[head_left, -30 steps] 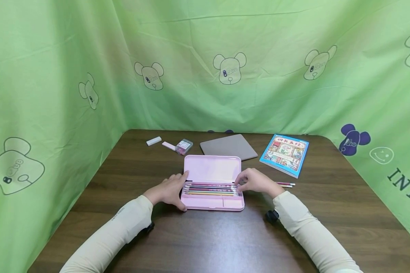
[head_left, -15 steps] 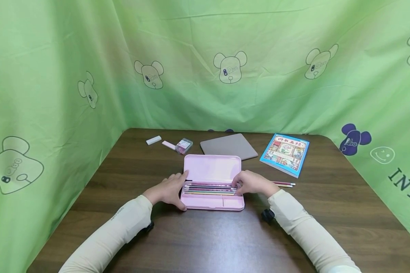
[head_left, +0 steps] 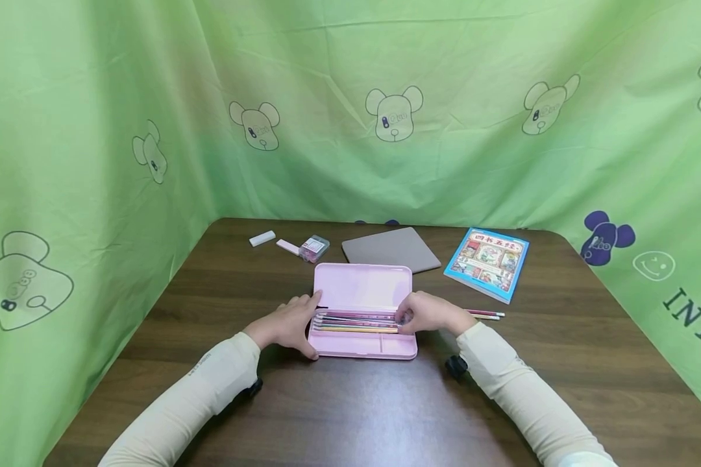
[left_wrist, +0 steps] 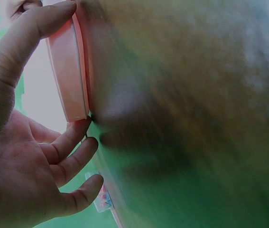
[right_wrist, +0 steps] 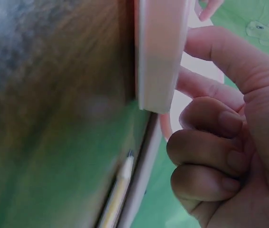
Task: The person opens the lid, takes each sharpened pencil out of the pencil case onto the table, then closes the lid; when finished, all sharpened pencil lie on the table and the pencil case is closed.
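Note:
A pink pencil case (head_left: 339, 345) lies with its lid (head_left: 363, 287) raised, near the middle of the table. Several pencils (head_left: 356, 322) fill its long compartment, fanned slightly at their right ends. My left hand (head_left: 289, 326) holds the case's left end, thumb at the front corner and fingers at the back, as the left wrist view also shows. Thumb and index finger of my right hand (head_left: 429, 312) reach over the right end and pinch at the pencil ends, which they partly hide. In the right wrist view its other fingers (right_wrist: 205, 154) are curled.
Behind the case lies a flat grey laptop-like slab (head_left: 391, 249). A blue picture-covered book (head_left: 487, 263) is to its right. More pencils (head_left: 491, 315) lie beyond my right wrist. A white block (head_left: 262, 239), a pink strip (head_left: 288, 247) and a small clear box (head_left: 314, 248) sit back left.
My right hand has moved a little left over the pencil ends, and the pencils inside have shifted slightly. My left hand stays on the case.

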Motion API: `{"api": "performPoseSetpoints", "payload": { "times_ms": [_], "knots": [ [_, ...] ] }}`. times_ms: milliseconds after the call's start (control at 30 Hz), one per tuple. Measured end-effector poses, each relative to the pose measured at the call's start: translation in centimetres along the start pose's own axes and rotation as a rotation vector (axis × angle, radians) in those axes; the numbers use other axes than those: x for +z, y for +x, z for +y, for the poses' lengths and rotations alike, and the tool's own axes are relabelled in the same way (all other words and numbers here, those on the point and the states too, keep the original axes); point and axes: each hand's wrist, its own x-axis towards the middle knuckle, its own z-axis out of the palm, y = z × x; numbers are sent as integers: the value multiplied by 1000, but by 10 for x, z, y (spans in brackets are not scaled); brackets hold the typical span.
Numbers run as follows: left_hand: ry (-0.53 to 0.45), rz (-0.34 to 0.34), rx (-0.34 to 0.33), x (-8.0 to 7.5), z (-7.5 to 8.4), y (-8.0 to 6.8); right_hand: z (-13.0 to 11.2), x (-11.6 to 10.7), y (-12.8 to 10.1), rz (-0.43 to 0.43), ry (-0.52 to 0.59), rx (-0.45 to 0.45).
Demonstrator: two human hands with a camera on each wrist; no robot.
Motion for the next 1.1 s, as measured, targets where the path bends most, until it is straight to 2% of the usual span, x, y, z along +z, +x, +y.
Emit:
{"api": "performPoseSetpoints", "payload": {
  "times_ms": [200,633,833,1100],
  "knots": [
    [-1,2,7,-1,0,0,0,2,1,4,11,-35],
    [-5,3,-1,-1,1,-1,5,2,0,34,64,-37],
    [-13,9,3,0,1,-2,8,-1,-6,117,113,0],
    [-16,9,-9,0,2,-2,19,-7,-23,287,171,68]
  ]
}}
